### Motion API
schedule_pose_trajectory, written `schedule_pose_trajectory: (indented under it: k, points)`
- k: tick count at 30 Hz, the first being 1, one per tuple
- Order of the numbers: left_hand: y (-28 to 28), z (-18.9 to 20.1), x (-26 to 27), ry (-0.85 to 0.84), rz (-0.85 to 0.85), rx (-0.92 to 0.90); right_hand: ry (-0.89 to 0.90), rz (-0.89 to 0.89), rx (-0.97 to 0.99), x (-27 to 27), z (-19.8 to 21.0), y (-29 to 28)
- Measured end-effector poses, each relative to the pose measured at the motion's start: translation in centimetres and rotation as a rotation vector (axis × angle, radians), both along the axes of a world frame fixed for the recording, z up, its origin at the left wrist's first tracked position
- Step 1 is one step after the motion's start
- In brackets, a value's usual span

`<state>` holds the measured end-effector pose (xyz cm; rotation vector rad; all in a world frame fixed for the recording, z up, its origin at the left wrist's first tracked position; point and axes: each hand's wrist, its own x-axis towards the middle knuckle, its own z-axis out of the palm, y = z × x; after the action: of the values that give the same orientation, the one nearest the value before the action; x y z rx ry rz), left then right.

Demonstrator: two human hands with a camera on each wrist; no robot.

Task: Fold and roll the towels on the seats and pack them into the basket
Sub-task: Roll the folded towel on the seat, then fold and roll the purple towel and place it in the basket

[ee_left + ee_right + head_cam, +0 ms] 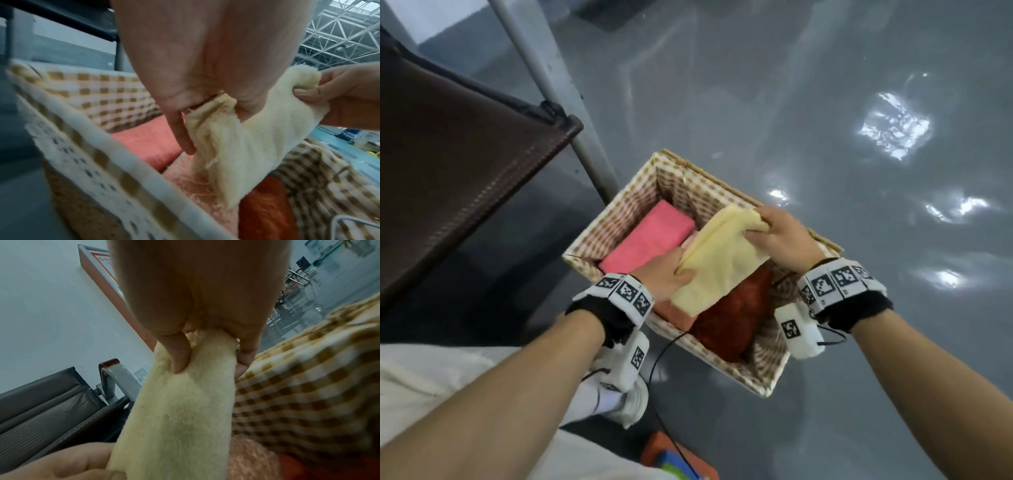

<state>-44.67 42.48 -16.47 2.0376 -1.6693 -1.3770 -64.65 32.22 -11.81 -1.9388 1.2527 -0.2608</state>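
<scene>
Your right hand (780, 236) is closed on the far end of the yellow towel (719, 260), with the thumb and fingers bunching the cloth between them, as the right wrist view shows. Your left hand (666, 274) pinches the near end of the same towel; in the left wrist view the cloth runs out from between the thumb and curled fingers (180, 133). The towel is folded into a long flat band and hangs between your two hands just above the open basket (619, 212), slanting across it.

Under it the basket already holds a pink towel (650, 236) folded flat along the left wall, a pale peach towel (674, 313) at the near edge, and a rust-red towel (732, 315) rolled thick on the right. So packing looks well advanced, with the yellow one about to go in. The brown seat (448, 164) at the left shows no towel on the part in view, but most of the seating is out of frame, so you cannot tell whether more remain.

The yellow towel is soft and fleecy, with a slightly frayed edge near your left hand, and it sags wherever it is unsupported. The basket is rectangular and woven, lined with beige-and-white checked cloth trimmed with a lace-like border at the rim. It stands on a glossy grey floor (825, 102).
</scene>
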Motion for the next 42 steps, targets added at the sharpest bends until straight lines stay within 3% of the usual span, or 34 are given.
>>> schedule_pose_trajectory:
  k: [5, 9, 12, 16, 20, 26, 32, 37, 42]
  points:
    - [1.6, -1.7, -3.4, 0.13, -0.055, 0.153, 0.337, 0.134, 0.01, -2.3, -0.9, -0.2]
    - [2.1, -1.8, -5.0, -0.032, -0.25, 0.18, 0.602, 0.272, 0.059, -2.2, -2.4, 0.3]
    - [2.3, -0.6, -3.9, -0.038, -0.143, 0.131, 0.716, 0.357, 0.047, -1.7, -2.7, 0.4]
    - [2.6, 2.5, -0.3, 0.013, 0.05, 0.036, 0.608, 0.348, -0.067, 0.4, -0.7, 0.0]
    - [3.3, 7.4, 3.7, -0.019, 0.205, -0.156, 0.438, 0.39, -0.186, 5.8, 2.4, 0.0]
    - [8.1, 17.6, 12.4, -0.087, 0.466, -0.422, 0.272, 0.629, -0.381, 20.1, 9.0, 2.6]
    - [19.7, 24.6, 23.1, -0.238, 0.811, -0.583, 0.073, 0.861, -0.524, 35.8, 17.2, 10.3]
    - [31.3, 25.3, 29.2, -0.32, 1.063, -0.617, -0.006, 1.13, -0.529, 46.6, 21.2, 20.8]
    - [41.6, 22.2, 33.4, -0.45, 1.195, -0.454, 0.029, 1.377, -0.534, 53.7, 20.6, 31.8]
